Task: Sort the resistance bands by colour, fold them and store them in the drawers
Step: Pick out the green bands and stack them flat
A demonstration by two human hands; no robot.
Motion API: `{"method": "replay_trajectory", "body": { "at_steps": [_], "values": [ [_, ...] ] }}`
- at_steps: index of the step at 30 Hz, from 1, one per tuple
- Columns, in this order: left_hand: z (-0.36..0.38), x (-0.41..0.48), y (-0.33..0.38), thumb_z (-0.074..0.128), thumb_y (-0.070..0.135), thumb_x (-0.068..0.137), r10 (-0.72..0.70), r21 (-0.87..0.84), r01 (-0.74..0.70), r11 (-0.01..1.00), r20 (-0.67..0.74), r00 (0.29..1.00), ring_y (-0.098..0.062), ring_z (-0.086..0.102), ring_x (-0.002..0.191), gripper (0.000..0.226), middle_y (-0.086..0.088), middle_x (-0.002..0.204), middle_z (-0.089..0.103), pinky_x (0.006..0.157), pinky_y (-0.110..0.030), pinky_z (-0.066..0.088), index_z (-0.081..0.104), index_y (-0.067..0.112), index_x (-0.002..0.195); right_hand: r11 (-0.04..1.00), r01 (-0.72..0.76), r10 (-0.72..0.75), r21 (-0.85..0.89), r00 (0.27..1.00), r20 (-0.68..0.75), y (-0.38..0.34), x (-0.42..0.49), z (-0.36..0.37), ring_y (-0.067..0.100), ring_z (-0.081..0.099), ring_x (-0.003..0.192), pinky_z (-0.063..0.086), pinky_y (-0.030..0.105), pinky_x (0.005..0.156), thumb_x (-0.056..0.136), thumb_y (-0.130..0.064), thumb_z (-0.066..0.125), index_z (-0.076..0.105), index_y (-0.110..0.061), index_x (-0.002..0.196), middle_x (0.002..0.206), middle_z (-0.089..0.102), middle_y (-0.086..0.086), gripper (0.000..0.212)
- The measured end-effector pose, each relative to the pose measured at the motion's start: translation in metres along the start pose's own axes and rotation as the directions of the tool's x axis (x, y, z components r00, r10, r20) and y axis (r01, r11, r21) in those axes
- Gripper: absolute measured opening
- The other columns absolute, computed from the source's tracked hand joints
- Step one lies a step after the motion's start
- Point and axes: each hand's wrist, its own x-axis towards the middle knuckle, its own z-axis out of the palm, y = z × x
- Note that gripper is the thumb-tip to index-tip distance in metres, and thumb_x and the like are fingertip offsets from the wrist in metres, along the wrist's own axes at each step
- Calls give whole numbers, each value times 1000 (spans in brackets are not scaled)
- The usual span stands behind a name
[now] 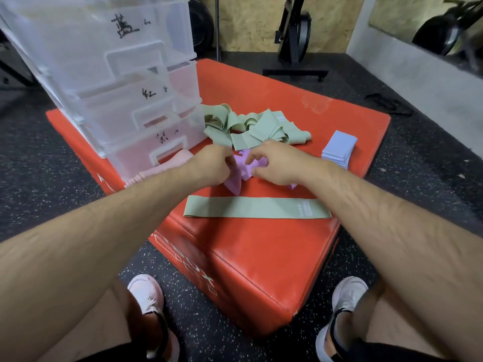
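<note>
Folding is partway done: left hand (213, 164) and right hand (278, 163) fingers pinch the purple band (241, 167) on the red box (261, 246); blue stack (339, 147) folded, green pile (251, 126) loose, drawers (125, 105) closed

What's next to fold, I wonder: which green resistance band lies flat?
The nearest green band, spread out flat by itself; the other green bands lie tangled farther back.

Red surface (261, 95); sage-green bands (261, 126); lilac band (241, 165); pale-blue stack (339, 146); pink bands (162, 168); clear drawers (117, 61) (black handwritten marks on 3 fronts); black floor (52, 165), white-speckled.
</note>
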Motion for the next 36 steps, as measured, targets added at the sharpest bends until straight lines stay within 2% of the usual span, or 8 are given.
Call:
{"method": "replay_trajectory", "body": {
  "at_steps": [5, 12, 16, 21, 24, 26, 32, 36],
  "values": [
    [-8, 32, 0, 56, 8, 83, 72, -82, -87, 993, -167, 983, -19, 60, 86, 23, 0, 89, 63, 68, -24, 38, 72, 15, 97, 999, -23, 24, 43, 999, -28, 1, 22, -9, 16, 56, 103, 46, 32, 87, 91, -31, 61, 65, -30, 117, 111, 55, -7, 26],
    [-5, 88, -7, 66, 29, 88, 77, 123, -71, 990, -45, 996, -23, 57, 106, 29, -4, 118, 53, 91, -33, 46, 69, 25, 117, 979, -197, 194, -61, 980, -41, 31, 59, -13, 26, 38, 130, 45, 44, 101, 89, -16, 47, 59, -34, 130, 134, 49, -3, 46],
    [2, 100, -1, 56, 18, 89, 74, 119, -72, 990, -11, 997, -21, 59, 108, 30, -2, 120, 59, 76, -25, 39, 67, 23, 116, 967, -226, 234, -115, 971, 55, 40, 71, -5, 28, 32, 131, 42, 46, 105, 88, -17, 44, 59, -36, 131, 137, 51, -11, 49],
    [1, 108, 2, 55, 18, 87, 47, 43, -46, 998, -35, 998, -23, 61, 103, 33, -5, 118, 61, 79, -30, 48, 62, 18, 119, 965, -260, 262, 39, 963, -64, 46, 79, -3, 22, 42, 133, 43, 43, 107, 88, -23, 43, 59, -31, 133, 136, 58, -2, 47],
    [-1, 107, 8, 60, 18, 88, 30, -108, -45, 993, -141, 990, -26, 64, 82, 32, -9, 105, 64, 71, -37, 55, 54, 14, 119, 955, -204, 249, 214, 945, -214, 46, 75, -12, 16, 65, 94, 52, 29, 82, 92, -21, 54, 67, -27, 124, 110, 69, -6, 35],
    [-4, 107, 13, 63, 20, 90, 16, -232, -65, 971, -208, 978, -21, 61, 69, 36, -8, 96, 67, 63, -34, 54, 51, 18, 123, 932, -156, 253, 326, 925, -282, 45, 68, -20, 8, 58, 68, 43, 25, 65, 89, -18, 64, 72, -26, 114, 84, 61, -17, 27],
    [-19, 99, 25, 70, 32, 89, 136, -319, -243, 916, -324, 936, -11, 56, 86, 21, -2, 98, 58, 79, -26, 50, 66, 31, 110, 878, 42, 220, 477, 850, -479, 42, 51, -40, 7, 62, 71, 50, 26, 66, 81, -8, 71, 69, -26, 78, 81, 71, -9, 18],
    [-30, 90, 32, 68, 32, 91, 157, -315, -283, 906, -370, 915, -15, 58, 78, 12, 5, 87, 55, 74, -36, 52, 63, 29, 81, 804, 161, 185, 573, 848, -498, 34, 37, -48, 2, 59, 77, 49, 15, 69, 84, -15, 74, 62, -20, 97, 88, 69, -2, 19]
  ]
}}
